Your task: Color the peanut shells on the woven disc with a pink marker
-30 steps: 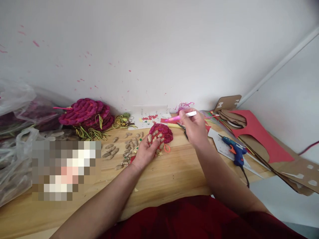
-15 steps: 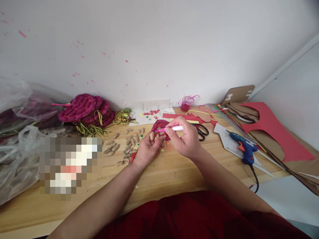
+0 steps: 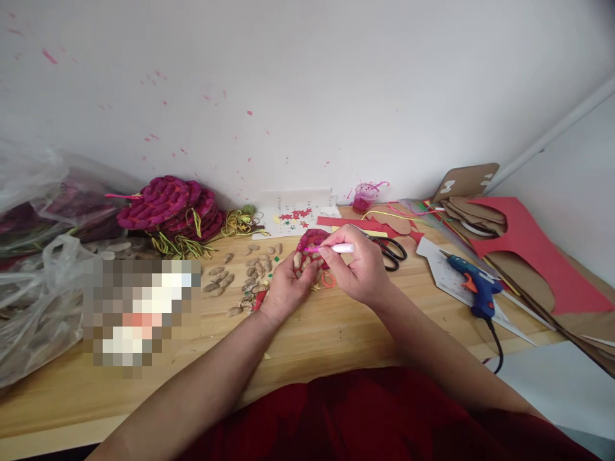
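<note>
My left hand (image 3: 291, 282) grips a peanut-covered disc (image 3: 312, 239) by its near left side, fingers closed round the edge. The far part of the disc is magenta, while the peanuts nearer me keep their tan shell colour. Pinched in my right hand (image 3: 362, 269) is a white marker (image 3: 343, 248) with a pink front end. Its tip points left and meets or hovers just over the peanuts; contact is hard to tell. Loose peanuts (image 3: 254, 269) lie left of my left hand. A loop of orange cord (image 3: 328, 279) shows below the disc.
Stacked magenta discs (image 3: 163, 205) and a plastic bag (image 3: 43, 307) occupy the left. Behind my hands are star cut-outs (image 3: 302, 213) on paper and a cup of pink liquid (image 3: 365, 197). Black-handled scissors (image 3: 394, 253), a blue glue gun (image 3: 475, 285) and red card (image 3: 528, 256) are at right.
The whole view has shifted slightly, so the table things appear a little farther right. Both hands keep their hold, and the marker tip sits slightly farther right with the disc.
</note>
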Action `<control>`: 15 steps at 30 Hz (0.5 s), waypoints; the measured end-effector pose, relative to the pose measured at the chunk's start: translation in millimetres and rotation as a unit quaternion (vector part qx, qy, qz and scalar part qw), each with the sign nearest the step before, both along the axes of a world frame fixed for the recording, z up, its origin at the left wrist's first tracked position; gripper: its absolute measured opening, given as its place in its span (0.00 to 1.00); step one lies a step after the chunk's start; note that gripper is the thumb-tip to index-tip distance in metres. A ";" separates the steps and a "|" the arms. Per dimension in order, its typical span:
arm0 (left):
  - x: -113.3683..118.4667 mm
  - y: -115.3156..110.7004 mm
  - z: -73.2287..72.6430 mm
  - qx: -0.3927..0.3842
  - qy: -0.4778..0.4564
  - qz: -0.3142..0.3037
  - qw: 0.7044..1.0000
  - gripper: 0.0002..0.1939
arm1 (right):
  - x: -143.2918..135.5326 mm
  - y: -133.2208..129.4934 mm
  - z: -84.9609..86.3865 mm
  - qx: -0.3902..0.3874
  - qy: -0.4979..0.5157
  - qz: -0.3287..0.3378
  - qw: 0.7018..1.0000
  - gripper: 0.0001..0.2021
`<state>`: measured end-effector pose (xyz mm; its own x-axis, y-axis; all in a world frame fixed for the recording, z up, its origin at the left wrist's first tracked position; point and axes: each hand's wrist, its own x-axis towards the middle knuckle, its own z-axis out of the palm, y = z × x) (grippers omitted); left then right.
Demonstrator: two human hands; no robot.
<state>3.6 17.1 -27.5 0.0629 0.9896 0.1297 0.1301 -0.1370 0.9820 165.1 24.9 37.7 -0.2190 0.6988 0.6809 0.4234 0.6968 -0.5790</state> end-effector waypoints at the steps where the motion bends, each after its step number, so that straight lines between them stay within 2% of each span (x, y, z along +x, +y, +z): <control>1: 0.1 -0.1 0.3 -0.005 -0.002 -0.001 1.000 0.15 | -0.1 -0.4 0.2 -0.001 -0.004 0.002 1.000 0.05; 7: 1.0 0.4 -0.3 -0.010 -0.020 -0.002 1.000 0.16 | 1.1 -0.3 0.4 0.008 0.003 -0.006 1.000 0.05; 15: -0.1 0.2 0.4 -0.001 0.002 0.009 1.000 0.17 | 1.1 -0.2 0.2 0.005 -0.008 0.007 1.000 0.05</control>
<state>3.5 17.3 -27.1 0.0459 0.9907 0.1277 0.1362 -0.1329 0.9817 166.2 24.7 37.8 -0.2389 0.6887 0.6846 0.4231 0.7084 -0.5650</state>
